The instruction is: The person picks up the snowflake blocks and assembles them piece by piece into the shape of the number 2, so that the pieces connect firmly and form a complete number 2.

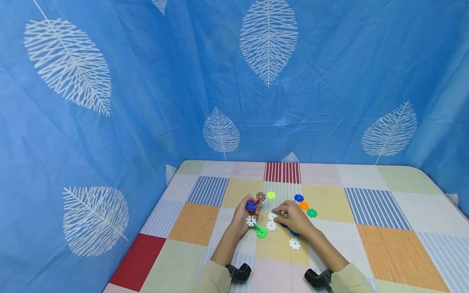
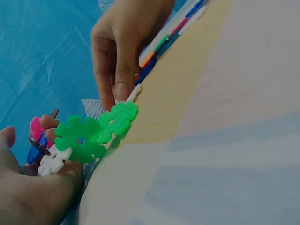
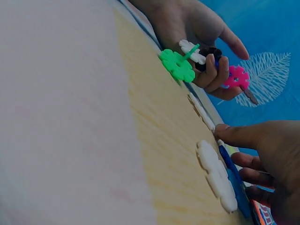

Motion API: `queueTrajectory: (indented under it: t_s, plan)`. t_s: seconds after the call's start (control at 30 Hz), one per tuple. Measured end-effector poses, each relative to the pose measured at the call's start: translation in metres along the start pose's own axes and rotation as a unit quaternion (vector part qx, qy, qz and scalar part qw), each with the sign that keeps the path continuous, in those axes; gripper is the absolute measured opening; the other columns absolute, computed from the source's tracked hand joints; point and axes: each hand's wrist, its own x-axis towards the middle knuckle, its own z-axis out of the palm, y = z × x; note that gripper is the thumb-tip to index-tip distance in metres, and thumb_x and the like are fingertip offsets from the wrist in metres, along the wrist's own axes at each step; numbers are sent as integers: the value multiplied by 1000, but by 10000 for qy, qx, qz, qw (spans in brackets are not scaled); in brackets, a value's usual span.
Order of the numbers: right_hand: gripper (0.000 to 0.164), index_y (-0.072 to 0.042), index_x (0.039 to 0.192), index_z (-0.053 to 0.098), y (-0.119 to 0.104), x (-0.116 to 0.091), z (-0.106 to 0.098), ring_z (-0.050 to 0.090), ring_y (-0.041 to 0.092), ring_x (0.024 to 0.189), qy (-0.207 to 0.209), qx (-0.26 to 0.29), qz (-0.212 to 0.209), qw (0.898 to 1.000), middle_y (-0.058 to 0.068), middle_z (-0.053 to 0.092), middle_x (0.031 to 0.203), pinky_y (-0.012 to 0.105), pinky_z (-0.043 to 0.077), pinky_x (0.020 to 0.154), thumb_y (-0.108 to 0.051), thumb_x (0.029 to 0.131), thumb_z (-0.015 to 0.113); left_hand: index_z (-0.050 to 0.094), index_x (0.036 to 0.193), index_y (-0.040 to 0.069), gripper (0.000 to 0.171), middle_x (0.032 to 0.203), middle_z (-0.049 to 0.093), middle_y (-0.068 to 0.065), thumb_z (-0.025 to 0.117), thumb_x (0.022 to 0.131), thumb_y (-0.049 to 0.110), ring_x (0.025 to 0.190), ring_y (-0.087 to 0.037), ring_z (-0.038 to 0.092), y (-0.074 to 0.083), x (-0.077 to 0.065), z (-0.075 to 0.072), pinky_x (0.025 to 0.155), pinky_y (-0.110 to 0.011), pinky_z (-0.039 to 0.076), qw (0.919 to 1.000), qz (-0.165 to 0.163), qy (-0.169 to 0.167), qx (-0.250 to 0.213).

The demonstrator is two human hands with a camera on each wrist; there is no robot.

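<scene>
My left hand holds a chain of interlocked notched plastic discs. In the head view the chain shows a brown disc, a blue disc, a white disc and a green disc. A pink disc stands near its far end in the right wrist view. The left wrist view shows two green pieces at the near end. My right hand pinches a loose white disc at the tabletop with thumb and fingers. Another white disc lies just below it.
A yellow-green disc lies beyond the hands. Right of my right hand are a blue disc, an orange disc and a green disc. Another white disc lies nearer me; blue discs are partly hidden under the right hand.
</scene>
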Motion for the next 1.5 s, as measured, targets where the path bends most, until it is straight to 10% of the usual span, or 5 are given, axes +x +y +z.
queueTrajectory:
  t_s: [0.27, 0.57, 1.5]
  plan:
    - [19, -9, 89, 63, -2, 3, -1, 53, 12, 71, 276, 801, 239, 9961, -3, 59, 77, 24, 48, 62, -7, 75, 75, 45, 121, 6, 31, 81, 54, -5, 46, 97, 26, 47, -6, 43, 1, 1, -1, 43, -15, 37, 9992, 231, -166, 282]
    - [11, -6, 90, 67, -11, 9, 0, 65, 16, 74, 1620, 1467, 81, 9758, 3, 68, 82, 26, 54, 68, -8, 80, 71, 53, 83, 10, 20, 66, 44, 0, 56, 92, 28, 41, -3, 36, 1, 1, 6, 37, -13, 31, 9949, 61, 186, 986]
    - [8, -10, 77, 67, -14, 11, 9, 67, 17, 76, 1715, 1651, -707, 9687, 1, 68, 76, 25, 54, 69, -4, 78, 72, 50, 80, 6, 20, 63, 43, 1, 53, 94, 21, 40, -3, 33, 3, -3, 8, 36, -15, 28, 9881, -20, -164, 1526]
